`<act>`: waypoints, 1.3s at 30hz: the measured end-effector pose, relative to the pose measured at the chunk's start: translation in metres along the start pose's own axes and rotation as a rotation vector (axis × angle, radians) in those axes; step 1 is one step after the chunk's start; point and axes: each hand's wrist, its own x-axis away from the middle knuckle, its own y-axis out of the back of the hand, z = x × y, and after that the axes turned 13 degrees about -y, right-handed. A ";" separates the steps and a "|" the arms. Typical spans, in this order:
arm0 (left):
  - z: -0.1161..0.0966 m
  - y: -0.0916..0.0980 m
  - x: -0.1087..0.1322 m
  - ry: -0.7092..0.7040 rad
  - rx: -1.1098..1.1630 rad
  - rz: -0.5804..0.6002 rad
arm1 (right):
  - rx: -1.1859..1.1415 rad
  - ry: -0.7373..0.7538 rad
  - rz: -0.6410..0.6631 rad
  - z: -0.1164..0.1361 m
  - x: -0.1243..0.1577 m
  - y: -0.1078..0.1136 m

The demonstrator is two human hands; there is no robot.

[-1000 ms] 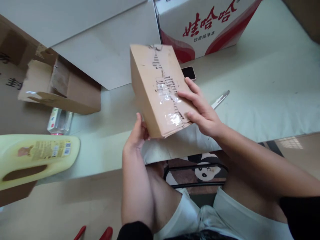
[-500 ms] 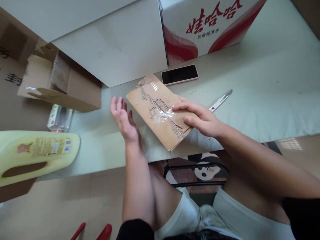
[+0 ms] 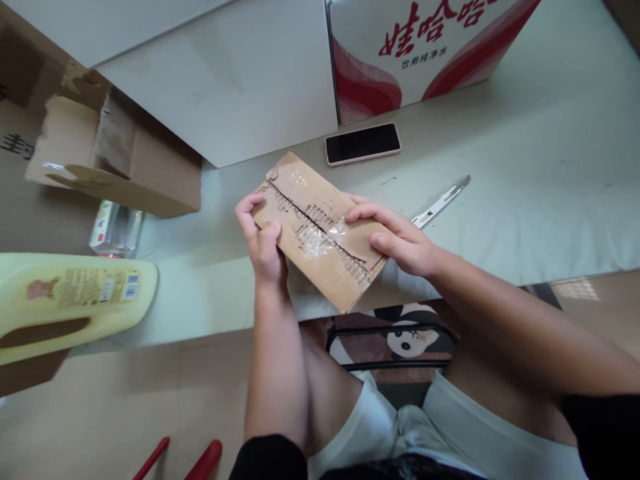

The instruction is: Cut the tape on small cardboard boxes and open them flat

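A small brown cardboard box (image 3: pixel 320 257) lies flat on the near edge of the pale table (image 3: pixel 525 200), its torn taped seam facing up. My left hand (image 3: pixel 263 240) grips the box's left end, fingers curled over its corner. My right hand (image 3: pixel 395 233) presses on the box's right side, fingers wrapped over the top flap beside the seam. A strip of clear tape (image 3: pixel 320 239) crosses the seam between my hands.
A black phone (image 3: pixel 363 143) and a utility knife (image 3: pixel 443 199) lie behind the box. A red-and-white carton (image 3: pixel 425 47) stands at the back, an open brown box (image 3: pixel 115 167) at the left, a yellow jug (image 3: pixel 70 300) at the near left, and a small clear bottle (image 3: pixel 115 230).
The box went from held upright to lying flat on the table edge. My left hand let go, opened, then took hold of the box's left end. My right hand stayed on it.
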 end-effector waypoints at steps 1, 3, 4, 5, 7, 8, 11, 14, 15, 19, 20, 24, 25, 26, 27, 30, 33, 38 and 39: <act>0.001 0.000 0.000 0.001 -0.012 0.001 | 0.009 0.001 0.001 0.000 0.000 0.000; 0.003 0.001 -0.001 0.006 0.000 -0.004 | 0.034 -0.020 -0.054 -0.001 0.000 0.001; 0.005 0.002 -0.001 0.009 0.018 -0.013 | 0.057 -0.063 -0.129 0.000 0.000 0.002; 0.007 0.002 -0.001 0.010 0.037 -0.031 | 0.099 -0.131 -0.224 0.001 0.000 0.005; 0.011 0.003 -0.002 0.007 0.063 -0.076 | 0.268 -0.319 -0.409 0.008 -0.001 0.010; 0.012 0.004 -0.002 0.000 0.067 -0.095 | 0.398 -0.428 -0.455 0.013 0.000 0.013; 0.016 0.004 -0.004 -0.019 0.075 -0.100 | 0.819 -0.704 -0.383 0.032 0.002 0.016; 0.018 0.004 -0.004 -0.033 0.080 -0.090 | 1.044 -0.837 -0.299 0.042 0.006 0.014; 0.018 0.004 -0.004 -0.036 0.077 -0.085 | 1.073 -0.853 -0.285 0.043 0.006 0.013; 0.017 0.005 -0.004 -0.035 0.099 -0.071 | 1.129 -0.874 -0.266 0.036 0.006 0.014; 0.016 0.005 -0.004 -0.028 0.113 -0.076 | 1.142 -0.857 -0.267 0.033 0.006 0.015; 0.011 0.002 -0.004 -0.003 0.159 -0.111 | 1.145 -0.699 -0.223 0.025 0.004 0.018; 0.010 0.001 -0.004 -0.002 0.170 -0.122 | 1.123 -0.657 -0.199 0.023 0.004 0.018; 0.010 0.000 -0.004 -0.001 0.181 -0.131 | 1.100 -0.619 -0.182 0.022 0.003 0.018; 0.010 0.000 -0.004 -0.001 0.186 -0.135 | 1.082 -0.587 -0.178 0.021 0.003 0.018; 0.012 0.001 -0.004 -0.006 0.149 -0.120 | 1.093 -0.557 -0.283 0.020 0.003 0.022; 0.017 0.004 -0.003 -0.016 0.099 -0.099 | 1.130 -0.729 -0.428 0.023 0.003 0.030; 0.022 0.006 -0.002 -0.051 0.075 -0.066 | 1.192 -1.020 -0.352 0.023 0.002 0.042; 0.023 0.007 -0.002 -0.056 0.059 -0.059 | 1.200 -1.022 -0.340 0.022 0.002 0.043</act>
